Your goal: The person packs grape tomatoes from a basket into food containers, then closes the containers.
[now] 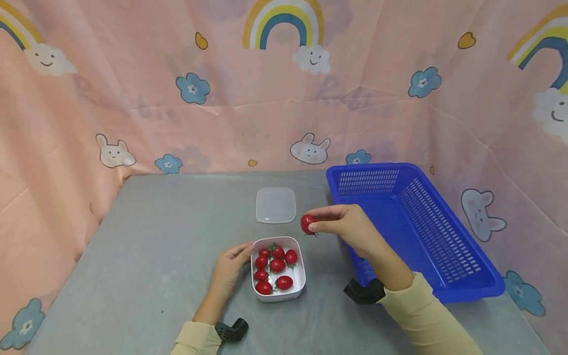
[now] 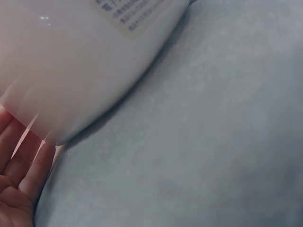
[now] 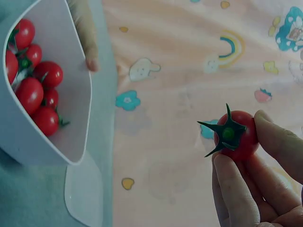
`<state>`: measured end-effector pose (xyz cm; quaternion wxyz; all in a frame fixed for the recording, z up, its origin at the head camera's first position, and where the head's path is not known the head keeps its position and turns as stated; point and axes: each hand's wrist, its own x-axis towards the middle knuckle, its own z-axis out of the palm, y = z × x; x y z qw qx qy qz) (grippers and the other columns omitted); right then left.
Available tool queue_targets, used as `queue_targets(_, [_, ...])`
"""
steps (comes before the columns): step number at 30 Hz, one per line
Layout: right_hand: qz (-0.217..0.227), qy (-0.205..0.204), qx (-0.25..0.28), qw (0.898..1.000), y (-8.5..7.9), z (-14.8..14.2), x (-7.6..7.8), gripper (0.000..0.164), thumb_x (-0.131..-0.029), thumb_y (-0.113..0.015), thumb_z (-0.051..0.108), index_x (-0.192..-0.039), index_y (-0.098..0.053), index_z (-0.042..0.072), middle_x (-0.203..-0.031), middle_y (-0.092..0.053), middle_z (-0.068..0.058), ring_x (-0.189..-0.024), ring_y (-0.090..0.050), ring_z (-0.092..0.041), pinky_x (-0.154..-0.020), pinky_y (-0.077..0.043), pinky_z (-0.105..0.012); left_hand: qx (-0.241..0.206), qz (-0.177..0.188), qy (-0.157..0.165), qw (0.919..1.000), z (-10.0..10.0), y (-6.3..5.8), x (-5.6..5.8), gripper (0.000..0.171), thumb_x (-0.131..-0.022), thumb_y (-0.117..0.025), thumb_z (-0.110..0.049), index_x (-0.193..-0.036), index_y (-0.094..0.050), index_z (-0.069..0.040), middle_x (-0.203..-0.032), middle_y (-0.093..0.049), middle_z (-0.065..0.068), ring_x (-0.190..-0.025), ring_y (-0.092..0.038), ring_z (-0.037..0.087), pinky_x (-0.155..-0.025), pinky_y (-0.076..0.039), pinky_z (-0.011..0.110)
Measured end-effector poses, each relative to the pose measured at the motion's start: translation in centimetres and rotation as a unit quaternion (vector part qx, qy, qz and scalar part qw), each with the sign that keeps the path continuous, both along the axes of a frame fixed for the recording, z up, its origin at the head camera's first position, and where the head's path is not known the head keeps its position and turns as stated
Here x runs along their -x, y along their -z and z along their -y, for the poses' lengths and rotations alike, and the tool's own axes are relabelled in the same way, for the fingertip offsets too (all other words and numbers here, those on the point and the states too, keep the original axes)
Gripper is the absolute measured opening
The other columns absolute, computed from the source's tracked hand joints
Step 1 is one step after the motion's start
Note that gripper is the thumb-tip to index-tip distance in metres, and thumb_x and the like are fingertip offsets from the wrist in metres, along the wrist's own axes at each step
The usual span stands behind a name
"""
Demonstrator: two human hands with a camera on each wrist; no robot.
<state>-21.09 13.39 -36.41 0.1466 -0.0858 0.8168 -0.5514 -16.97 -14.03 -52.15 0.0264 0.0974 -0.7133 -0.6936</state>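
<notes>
A white square plastic container [image 1: 301,281] holds several small red tomatoes [image 1: 277,266], some with green stems. Against its left side rests my left hand [image 1: 228,268]; in the left wrist view its fingers [image 2: 40,165] look fairly straight along the outer wall, near a printed label. Between thumb and fingertips, my right hand [image 1: 355,229] pinches one cherry tomato [image 1: 307,224], raised to the right of the container's far corner. The right wrist view shows this tomato [image 3: 244,142] with its green stem star facing the camera.
A translucent lid [image 1: 275,205] lies flat behind the container. To the right stands a large blue plastic basket [image 1: 466,291] with slotted walls, partly behind my right arm. A pink patterned curtain [image 1: 248,113] encloses the grey table [image 1: 146,246] at the back and sides.
</notes>
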Motion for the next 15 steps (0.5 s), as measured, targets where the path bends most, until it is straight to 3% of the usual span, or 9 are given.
queue_targets(6, [0.001, -0.007, 0.019, 1.000, 0.5, 0.9, -0.2, 0.038, -0.085, -0.079, 0.022, -0.118, -0.072, 0.003, -0.108, -0.076, -0.011, -0.094, -0.069, -0.013, -0.089, -0.054, -0.032, -0.008, -0.003, 0.001, 1.0000, -0.1, -0.1, 0.0, 0.030, -0.092, -0.071, -0.019, -0.111, -0.073, 0.004, -0.111, -0.074, 0.017, -0.091, -0.067, 0.000, -0.081, -0.055, 0.018])
queue_targets(15, [0.012, -0.005, 0.022, 1.000, 0.6, 2.1, -1.0, 0.037, -0.085, -0.079, 0.023, -0.117, -0.073, 0.005, -0.112, -0.075, -0.011, -0.100, -0.070, -0.017, -0.099, -0.053, -0.045, -0.005, -0.003, 0.002, 1.0000, 0.1, 0.0, 0.0, 0.030, -0.092, -0.070, -0.018, -0.112, -0.073, 0.004, -0.113, -0.074, 0.017, -0.092, -0.067, -0.002, -0.081, -0.055, 0.017])
